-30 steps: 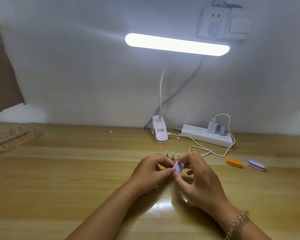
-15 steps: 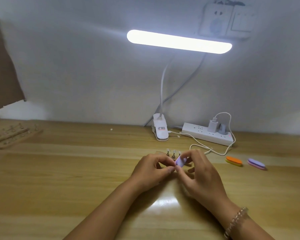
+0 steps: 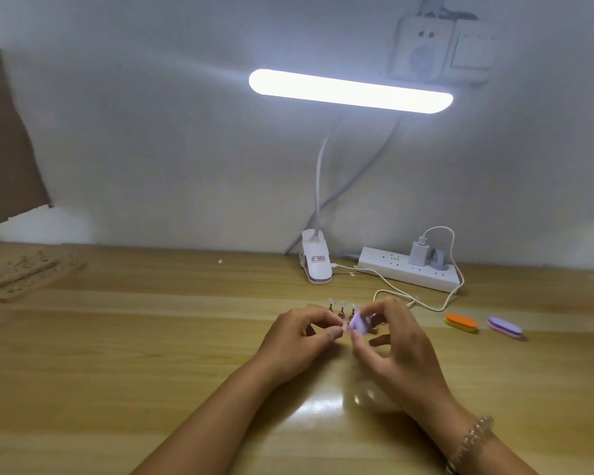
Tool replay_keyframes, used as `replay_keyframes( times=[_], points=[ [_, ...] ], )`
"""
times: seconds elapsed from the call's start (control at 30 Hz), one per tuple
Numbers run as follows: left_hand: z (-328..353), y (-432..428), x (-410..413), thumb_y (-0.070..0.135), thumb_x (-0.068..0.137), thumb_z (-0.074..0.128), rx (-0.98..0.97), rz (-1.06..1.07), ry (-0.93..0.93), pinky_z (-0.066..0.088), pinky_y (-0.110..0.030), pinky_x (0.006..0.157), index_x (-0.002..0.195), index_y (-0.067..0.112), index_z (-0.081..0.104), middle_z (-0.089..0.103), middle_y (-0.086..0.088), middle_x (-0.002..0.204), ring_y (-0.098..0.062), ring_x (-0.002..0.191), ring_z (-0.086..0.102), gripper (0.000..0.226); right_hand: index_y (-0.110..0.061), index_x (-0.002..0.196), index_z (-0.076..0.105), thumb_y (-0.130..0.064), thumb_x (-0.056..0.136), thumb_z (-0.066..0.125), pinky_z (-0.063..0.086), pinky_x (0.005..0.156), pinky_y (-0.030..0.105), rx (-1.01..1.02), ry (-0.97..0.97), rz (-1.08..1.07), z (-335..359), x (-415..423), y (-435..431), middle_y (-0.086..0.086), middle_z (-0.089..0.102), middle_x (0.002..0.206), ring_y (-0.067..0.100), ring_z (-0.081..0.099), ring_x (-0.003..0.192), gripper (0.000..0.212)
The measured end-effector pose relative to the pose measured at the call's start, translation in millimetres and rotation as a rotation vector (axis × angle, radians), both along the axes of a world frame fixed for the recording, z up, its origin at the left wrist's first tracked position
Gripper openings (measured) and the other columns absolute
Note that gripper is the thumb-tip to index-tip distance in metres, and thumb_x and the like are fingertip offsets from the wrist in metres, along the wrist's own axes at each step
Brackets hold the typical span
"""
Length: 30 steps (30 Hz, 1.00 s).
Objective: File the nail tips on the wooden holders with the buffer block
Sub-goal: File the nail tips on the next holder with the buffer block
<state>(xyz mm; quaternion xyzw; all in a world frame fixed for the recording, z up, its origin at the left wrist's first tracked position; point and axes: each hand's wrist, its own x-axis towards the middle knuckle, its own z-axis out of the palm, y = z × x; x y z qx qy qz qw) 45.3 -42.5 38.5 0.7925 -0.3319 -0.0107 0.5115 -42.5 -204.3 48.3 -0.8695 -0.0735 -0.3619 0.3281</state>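
My right hand (image 3: 388, 341) pinches a small purple buffer block (image 3: 360, 322) between thumb and fingers at the middle of the wooden table. My left hand (image 3: 300, 337) has its fingers curled and pinches something small against the block's left end; my fingertips hide it. Just behind my fingers stand three small nail tips on metal pins (image 3: 342, 308); their wooden holder is hidden by my hands. Two more wooden holders with nail tips (image 3: 24, 274) lie at the far left of the table.
An orange buffer (image 3: 460, 322) and a purple-pink buffer (image 3: 504, 327) lie to the right. Behind my hands are a clip lamp base (image 3: 316, 265), a white power strip (image 3: 408, 269) with a charger, and a white cable (image 3: 422, 303). The lit lamp bar (image 3: 350, 91) hangs above.
My right hand has shifted the buffer block slightly up and to the right and tilted it. My left hand stays pinched in nearly the same spot.
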Motion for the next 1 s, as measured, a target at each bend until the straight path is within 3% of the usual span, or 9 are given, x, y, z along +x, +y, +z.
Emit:
replay_keyframes(
  times=[0.1, 0.2, 0.37, 0.5, 0.67, 0.87, 1.0],
  points=[
    [0.0, -1.2, -1.8, 0.023, 0.095, 0.065, 0.050, -0.019, -0.029, 0.038, -0.022, 0.065, 0.098, 0.026, 0.076, 0.070, 0.012, 0.094, 0.004, 0.060, 0.049, 0.012, -0.022, 0.094, 0.055, -0.012, 0.083, 0.073, 0.058, 0.063, 0.033, 0.021, -0.008, -0.053, 1.2, 2.6, -2.2, -0.015, 0.055, 0.096, 0.006, 0.061, 0.088, 0.024],
    [2.0, 0.7, -0.6, 0.017, 0.097, 0.060, 0.069, -0.037, -0.058, 0.045, -0.027, 0.071, 0.102, 0.024, 0.073, 0.070, 0.010, 0.101, 0.001, 0.071, 0.053, 0.016, -0.028, 0.095, 0.052, -0.019, 0.086, 0.068, 0.056, 0.064, 0.034, -0.145, 0.024, 0.058, -2.6, -2.2, 7.2, -0.017, 0.054, 0.099, 0.005, 0.061, 0.092, 0.021],
    [1.4, -0.1, -2.5, 0.020, 0.099, 0.058, 0.061, -0.027, -0.064, 0.045, -0.029, 0.070, 0.100, 0.027, 0.072, 0.070, 0.013, 0.099, 0.003, 0.068, 0.051, 0.016, -0.026, 0.095, 0.054, -0.022, 0.088, 0.069, 0.057, 0.066, 0.036, -0.072, 0.044, -0.019, -4.0, 2.1, -0.9, -0.017, 0.055, 0.098, 0.004, 0.062, 0.092, 0.016],
    [2.4, 0.0, -2.9, 0.018, 0.100, 0.054, 0.050, -0.026, -0.031, 0.050, -0.041, 0.078, 0.096, 0.027, 0.069, 0.069, 0.012, 0.095, -0.007, 0.077, 0.058, 0.018, -0.031, 0.095, 0.049, -0.024, 0.086, 0.067, 0.056, 0.062, 0.035, -0.172, 0.018, 0.033, -4.6, -1.9, 5.8, -0.019, 0.053, 0.101, 0.006, 0.062, 0.091, 0.021],
    [2.9, -0.3, -5.9, 0.020, 0.102, 0.050, 0.013, -0.011, 0.041, 0.052, -0.048, 0.080, 0.095, 0.031, 0.066, 0.072, 0.013, 0.091, -0.014, 0.093, 0.067, 0.020, -0.026, 0.094, 0.053, -0.018, 0.084, 0.071, 0.057, 0.064, 0.038, -0.021, 0.021, -0.104, -4.5, 3.8, -5.5, -0.018, 0.053, 0.095, 0.007, 0.062, 0.084, 0.023],
    [4.9, 0.0, -5.3, 0.029, 0.095, 0.047, 0.014, -0.019, 0.019, 0.050, -0.045, 0.075, 0.082, 0.034, 0.061, 0.061, 0.018, 0.077, -0.011, 0.072, 0.056, 0.021, -0.030, 0.098, 0.051, -0.020, 0.087, 0.070, 0.056, 0.065, 0.035, -0.160, 0.007, 0.077, -4.0, -2.9, 6.4, -0.019, 0.054, 0.102, 0.003, 0.061, 0.101, 0.024],
    [3.7, -0.8, -3.9, 0.020, 0.101, 0.051, 0.048, 0.004, -0.015, 0.047, -0.036, 0.076, 0.087, 0.033, 0.066, 0.063, 0.015, 0.092, -0.003, 0.072, 0.052, 0.024, -0.028, 0.096, 0.053, -0.023, 0.086, 0.070, 0.057, 0.066, 0.036, -0.107, 0.021, -0.027, -4.3, 0.7, 0.1, -0.018, 0.054, 0.098, 0.003, 0.061, 0.096, 0.020]
  ],
)
